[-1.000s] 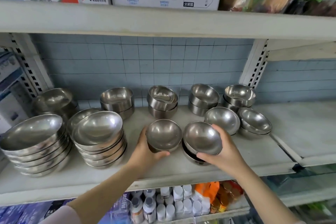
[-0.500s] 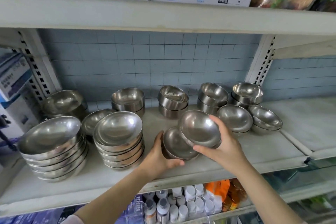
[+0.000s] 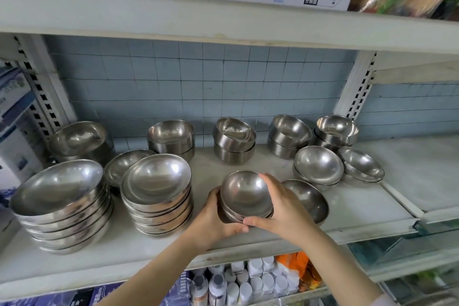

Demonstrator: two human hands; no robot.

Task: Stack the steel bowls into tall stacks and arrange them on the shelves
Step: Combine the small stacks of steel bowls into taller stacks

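A short stack of small steel bowls point(image 3: 244, 194) stands near the front middle of the white shelf point(image 3: 347, 221). My left hand point(image 3: 213, 221) grips its left side and my right hand point(image 3: 280, 206) curls round its right rim and front. A single bowl point(image 3: 310, 197) sits just right of it, partly behind my right hand. Two tall stacks of wide bowls point(image 3: 57, 196) point(image 3: 159, 186) stand at the left. Along the back wall are several low stacks of deeper bowls point(image 3: 234, 138), and two shallow ones point(image 3: 319, 165) at the right.
The upper shelf point(image 3: 223, 22) carries cardboard boxes and hangs low over the bowls. Perforated uprights point(image 3: 357, 87) flank the bay. An adjoining shelf point(image 3: 422, 171) lies to the right. Below are white bottles point(image 3: 248, 281) and orange packets.
My right hand carried its bowl left and set it down into the bowl under my left hand, forming one stack. The bowl that was beneath it stays alone at the right.
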